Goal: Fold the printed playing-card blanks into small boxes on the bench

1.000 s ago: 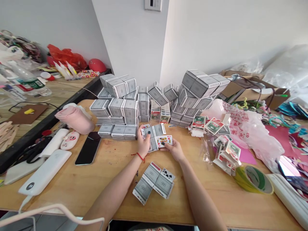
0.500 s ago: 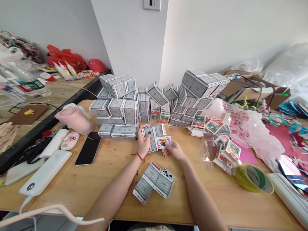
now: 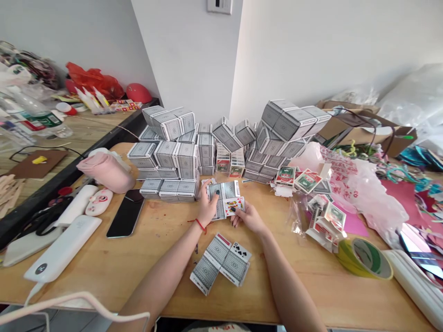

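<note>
My left hand (image 3: 208, 205) grips a cluster of folded playing cards (image 3: 228, 189) from its left side, thumb on top. A face-up king of hearts card (image 3: 234, 205) lies at the cluster's lower right, and my right hand (image 3: 249, 216) pinches its edge between thumb and fingers. Below, on the table, lie several grey-backed folded cards (image 3: 218, 251), one showing a ten of spades (image 3: 241, 250). Behind my hands stand stacked blocks made of folded cards (image 3: 169, 157), with more card blocks (image 3: 287, 127) at the right.
Left on the wooden table (image 3: 155, 258) are a black phone (image 3: 125, 214), a white power bank (image 3: 64, 249) and a pink roll (image 3: 107, 170). Rightward are opened card boxes (image 3: 327, 221), a yellow tape roll (image 3: 363, 258) and a plastic bag (image 3: 346, 180). Two card decks (image 3: 230, 161) stand amid the blocks.
The king of hearts card and my right hand have shifted slightly left, closer in against the cluster. My left hand keeps its grip.
</note>
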`<state>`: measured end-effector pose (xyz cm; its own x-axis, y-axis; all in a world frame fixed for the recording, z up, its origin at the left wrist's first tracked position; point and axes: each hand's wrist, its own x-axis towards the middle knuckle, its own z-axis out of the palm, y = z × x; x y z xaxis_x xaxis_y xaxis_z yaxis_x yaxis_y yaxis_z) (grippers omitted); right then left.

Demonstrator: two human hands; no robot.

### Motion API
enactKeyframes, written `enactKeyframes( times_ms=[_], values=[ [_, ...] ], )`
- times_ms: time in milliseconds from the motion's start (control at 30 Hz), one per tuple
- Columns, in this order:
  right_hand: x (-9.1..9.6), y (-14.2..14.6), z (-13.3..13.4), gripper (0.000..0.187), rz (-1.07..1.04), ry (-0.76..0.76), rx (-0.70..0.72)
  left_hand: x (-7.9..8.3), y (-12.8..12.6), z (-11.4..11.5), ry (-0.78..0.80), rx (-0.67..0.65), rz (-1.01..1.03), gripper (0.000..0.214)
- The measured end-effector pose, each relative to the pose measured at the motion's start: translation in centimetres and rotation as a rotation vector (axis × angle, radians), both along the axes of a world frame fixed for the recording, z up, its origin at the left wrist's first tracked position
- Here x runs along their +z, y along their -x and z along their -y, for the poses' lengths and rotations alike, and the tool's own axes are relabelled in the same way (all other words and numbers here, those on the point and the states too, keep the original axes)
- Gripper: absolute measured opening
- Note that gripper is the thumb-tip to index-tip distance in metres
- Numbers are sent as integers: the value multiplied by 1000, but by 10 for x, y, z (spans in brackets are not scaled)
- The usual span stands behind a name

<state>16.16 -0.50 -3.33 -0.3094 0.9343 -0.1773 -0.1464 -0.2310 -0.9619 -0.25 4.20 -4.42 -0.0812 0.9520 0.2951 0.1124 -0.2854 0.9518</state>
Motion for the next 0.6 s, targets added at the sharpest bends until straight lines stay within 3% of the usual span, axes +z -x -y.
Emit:
enactKeyframes(
  times_ms=[600],
  values=[
    [-2, 17, 3, 34, 154, 40, 121, 9, -6, 5, -52, -16, 0, 47]
  ],
)
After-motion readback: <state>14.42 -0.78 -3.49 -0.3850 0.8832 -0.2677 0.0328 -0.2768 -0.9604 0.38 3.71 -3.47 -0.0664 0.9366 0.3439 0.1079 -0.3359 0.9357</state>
